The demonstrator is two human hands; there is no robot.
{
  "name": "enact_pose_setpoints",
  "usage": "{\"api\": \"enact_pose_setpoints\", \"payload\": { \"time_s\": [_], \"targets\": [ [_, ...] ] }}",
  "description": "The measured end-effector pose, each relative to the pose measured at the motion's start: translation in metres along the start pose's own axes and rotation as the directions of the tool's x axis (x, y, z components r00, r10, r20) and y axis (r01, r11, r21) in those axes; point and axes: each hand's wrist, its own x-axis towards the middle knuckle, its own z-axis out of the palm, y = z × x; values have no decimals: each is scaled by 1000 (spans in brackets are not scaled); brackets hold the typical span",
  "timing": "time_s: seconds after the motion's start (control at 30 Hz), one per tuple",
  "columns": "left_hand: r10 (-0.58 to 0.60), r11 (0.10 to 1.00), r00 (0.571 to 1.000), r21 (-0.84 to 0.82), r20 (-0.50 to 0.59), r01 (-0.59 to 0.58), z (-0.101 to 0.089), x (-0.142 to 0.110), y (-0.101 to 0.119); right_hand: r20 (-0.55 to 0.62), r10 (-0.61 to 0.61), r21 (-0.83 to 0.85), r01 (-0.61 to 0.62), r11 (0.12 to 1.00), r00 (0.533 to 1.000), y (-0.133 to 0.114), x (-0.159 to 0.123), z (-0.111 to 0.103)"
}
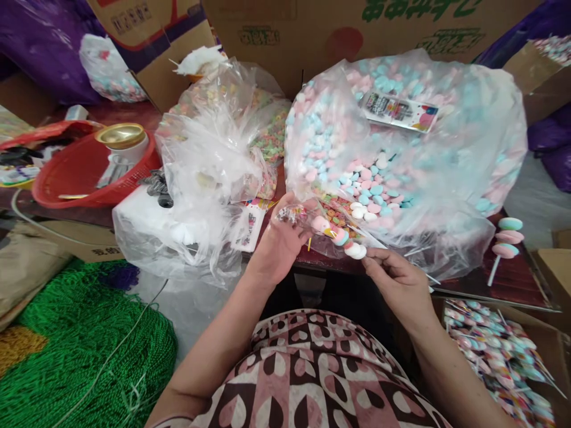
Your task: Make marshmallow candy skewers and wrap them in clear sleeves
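Observation:
A marshmallow skewer (341, 238) in pink, blue and white lies slantwise between my hands, its upper part inside a clear printed wrapper (297, 214). My left hand (283, 246), palm turned up, is closed around the top end of that wrapper. At the lower end, my right hand (397, 282) pinches the skewer just below a white marshmallow; the stick is mostly hidden by the fingers. Right behind them spreads a large open plastic bag (464, 148) of loose pink, blue and white marshmallows (375, 190). Small coloured candy rings (336, 208) lie in clear plastic beside the skewer.
A finished-looking marshmallow stick (508, 238) stands at the table's right edge. Wrapped sticks fill a box (551, 333) below right. Left are crumpled clear bags (200, 160), a red basket (49, 184) and green cord (111, 333). Cardboard (285, 35) walls the back.

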Motion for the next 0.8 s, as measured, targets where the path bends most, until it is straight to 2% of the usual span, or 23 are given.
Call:
{"api": "enact_pose_setpoints", "payload": {
  "time_s": [0.1, 0.2, 0.3, 0.5, 0.6, 0.8],
  "targets": [
    [47, 997, 998, 61, -31, -45, 6, -3, -9, 6, 24, 72, -24, 997, 1000, -4, 4, 8],
    [51, 993, 994, 109, -101, -40, 7, 1, -16, 30, -55, 86, 52, 995, 998, -6, 6, 14],
    [16, 998, 986, 57, -167, -7, 7, 8, -20, 41, -131, 44, 129, 991, 991, -5, 7, 17],
    [-1, 998, 971, 66, -239, 17, 5, 13, -32, -9, -63, 42, 64, 997, 998, -2, 5, 22],
    [16, 997, 966, 72, -256, 3, 1, 12, -37, 14, -13, 72, 12, 997, 1000, -2, 3, 27],
    [46, 992, 973, 129, -226, -17, -2, 11, -39, 15, -59, 104, 57, 993, 998, -1, 2, 30]
  ]
}}
